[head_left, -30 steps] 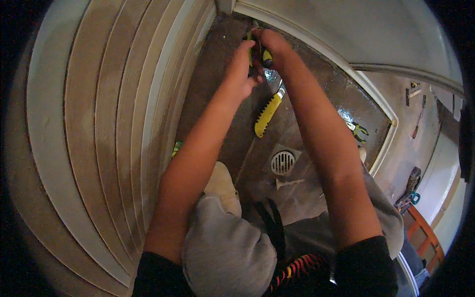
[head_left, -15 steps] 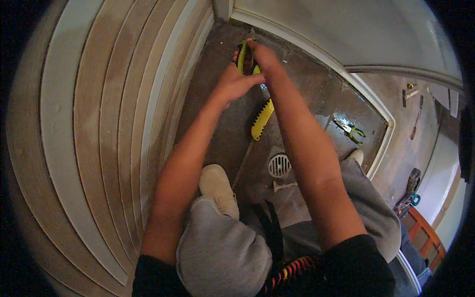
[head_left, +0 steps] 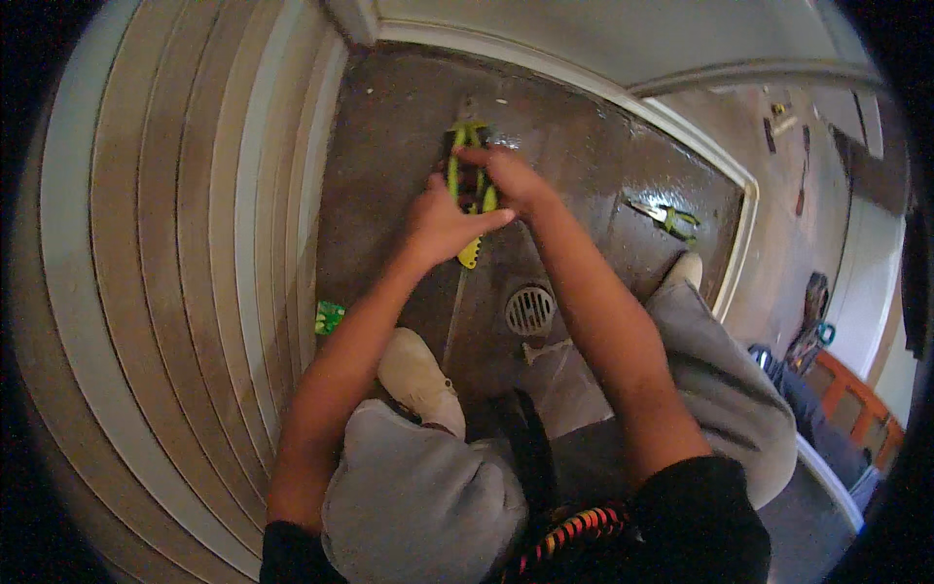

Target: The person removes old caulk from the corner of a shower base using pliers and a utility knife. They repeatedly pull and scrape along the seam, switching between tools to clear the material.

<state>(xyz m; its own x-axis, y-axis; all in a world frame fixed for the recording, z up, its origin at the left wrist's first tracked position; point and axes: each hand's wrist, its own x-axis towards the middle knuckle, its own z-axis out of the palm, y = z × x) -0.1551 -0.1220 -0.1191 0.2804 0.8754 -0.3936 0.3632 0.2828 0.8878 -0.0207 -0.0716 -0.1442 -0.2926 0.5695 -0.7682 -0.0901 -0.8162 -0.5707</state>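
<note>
Over the wet brown tiles I hold a green-and-black, plier-like hand tool [head_left: 471,129] with two handles and a metal head pointing away from me. My left hand [head_left: 434,224] is closed about its near left side, fingers partly hidden. From the right, my right hand [head_left: 516,183] grips the other side, its fingers reaching across the handles. A yellow strip with a toothed edge [head_left: 470,255] lies just beyond my left thumb, partly covered by my hands. Its link to the tool, if any, is hidden.
Green-handled pliers [head_left: 665,216] lie on the tiles to the right. A round drain grate [head_left: 530,310] is near my feet, with a pale T-shaped piece [head_left: 545,349] beside it. A green packet [head_left: 329,317] sits by the slatted wall [head_left: 199,243]. A raised white sill [head_left: 584,83] borders the floor.
Both hands and the tool have come nearer to me and slightly left. My view has shifted, and the green packet now shows by the wall.
</note>
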